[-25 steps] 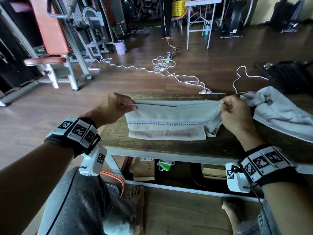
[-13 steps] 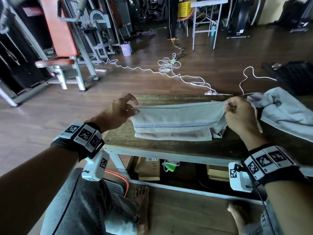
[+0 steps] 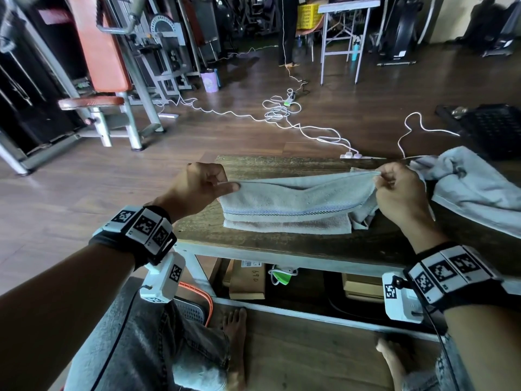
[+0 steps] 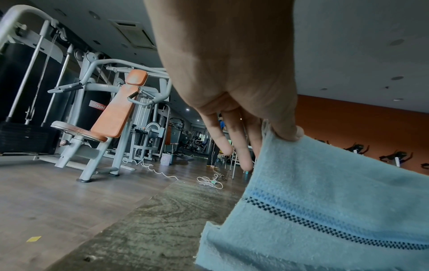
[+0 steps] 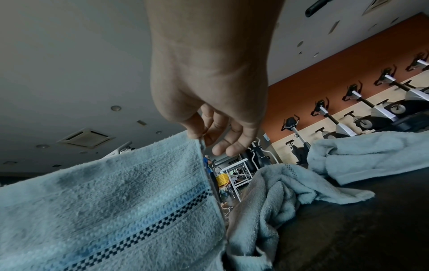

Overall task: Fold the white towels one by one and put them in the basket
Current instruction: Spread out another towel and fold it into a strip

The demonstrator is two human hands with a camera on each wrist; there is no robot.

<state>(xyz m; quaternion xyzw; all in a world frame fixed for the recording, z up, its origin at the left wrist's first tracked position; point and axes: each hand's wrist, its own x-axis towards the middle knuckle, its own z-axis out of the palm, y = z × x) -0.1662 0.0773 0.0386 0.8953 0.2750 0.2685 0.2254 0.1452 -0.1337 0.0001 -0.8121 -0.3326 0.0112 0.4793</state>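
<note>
A white towel [image 3: 293,200] with a blue and black checked stripe lies partly folded on the wooden table [image 3: 282,244]. My left hand [image 3: 225,185] pinches its upper left corner and my right hand [image 3: 379,176] pinches its upper right corner, holding that edge lifted above the table. In the left wrist view the thumb and a finger of my left hand [image 4: 270,136] nip the towel [image 4: 325,210] edge. In the right wrist view my right hand [image 5: 200,137] pinches the towel [image 5: 116,201] corner. A second, crumpled white towel [image 3: 473,187] lies at the table's right end.
A yellow basket [image 3: 308,12] stands far back on the floor near a white metal table [image 3: 346,29]. White cables [image 3: 279,111] trail over the wooden floor. A gym machine with an orange pad [image 3: 98,46] stands at the left. Boxes [image 3: 248,280] sit under the table.
Both hands still hold the towel's top edge, which now sags slightly in the middle. My left hand's fingers have curled in after briefly spreading. The camera has come a little closer.
</note>
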